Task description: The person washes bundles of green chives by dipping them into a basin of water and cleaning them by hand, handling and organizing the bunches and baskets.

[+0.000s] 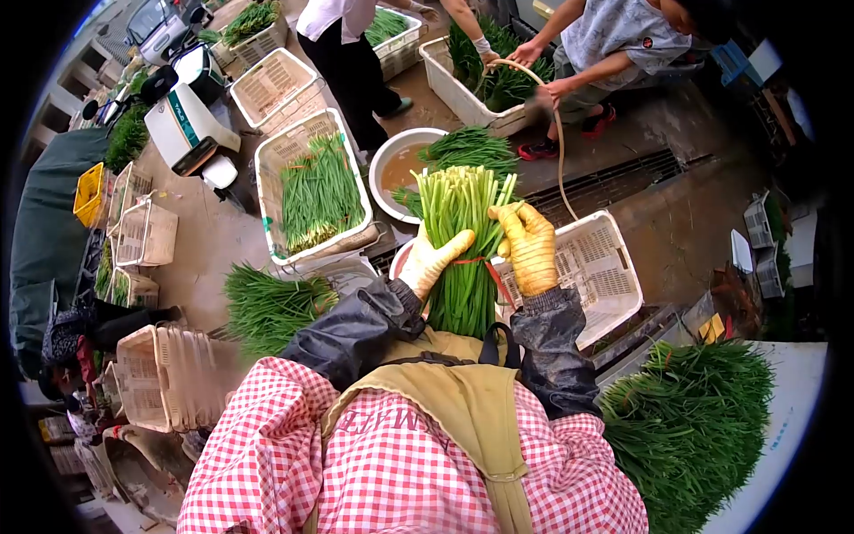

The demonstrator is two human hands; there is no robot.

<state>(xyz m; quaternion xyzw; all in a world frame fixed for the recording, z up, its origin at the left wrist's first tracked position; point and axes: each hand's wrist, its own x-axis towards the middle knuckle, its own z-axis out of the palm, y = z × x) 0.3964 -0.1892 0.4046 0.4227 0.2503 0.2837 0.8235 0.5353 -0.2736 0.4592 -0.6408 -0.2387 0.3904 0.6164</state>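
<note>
Beyond the checked garment [382,481], the green bunch [464,236] sits between the left hand [433,261], clasping it, and the right hand [531,247], curled at its edge, pinch unclear, and could shed stalks [458,191] should the red tie [471,260] slip.

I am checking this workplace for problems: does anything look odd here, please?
The water in the white basin looks brown and cloudy, odd beside the greens at its edge. The held bunch looks neat; nothing else clearly stands out.
</note>
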